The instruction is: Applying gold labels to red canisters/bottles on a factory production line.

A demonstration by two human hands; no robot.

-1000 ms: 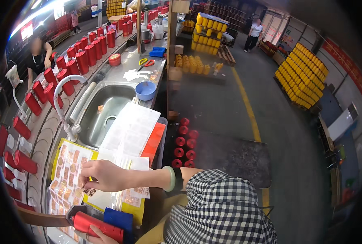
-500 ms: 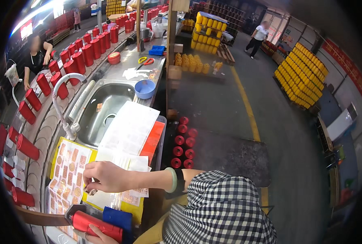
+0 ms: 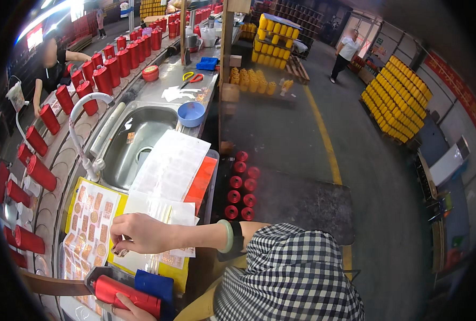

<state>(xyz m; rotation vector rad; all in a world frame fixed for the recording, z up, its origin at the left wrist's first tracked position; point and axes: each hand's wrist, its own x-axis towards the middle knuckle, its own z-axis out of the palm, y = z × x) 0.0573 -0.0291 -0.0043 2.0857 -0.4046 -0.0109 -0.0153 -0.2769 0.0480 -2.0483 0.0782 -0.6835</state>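
Observation:
My left hand (image 3: 131, 311) rests around a red cylindrical bottle (image 3: 121, 295) that lies on its side at the lower edge. A dark angled holder (image 3: 94, 274) sits at its far end, and a blue cloth (image 3: 155, 286) lies under or beside it. Above the bottle, my right hand (image 3: 141, 234) is closed in a pinch on a small gold-brown label (image 3: 121, 251); its details are partly hidden by the fingers. Just left of that hand lies a white sheet of orange-gold labels (image 3: 91, 224) on a yellow board (image 3: 121, 205).
Red bottles (image 3: 41, 173) stand along a curved conveyor on the left, a co-worker (image 3: 51, 67) beside it. Ahead are a steel sink (image 3: 125, 147), faucet (image 3: 80, 115), blue bowl (image 3: 191, 114), scissors (image 3: 192, 78) and white papers (image 3: 169, 166). Red bottles (image 3: 233, 197) stand right of the bench.
The conveyor bottles have shifted away from me. The co-worker's arm now reaches out toward the bottles. A walking person at the back has come slightly nearer. My hands have hardly moved.

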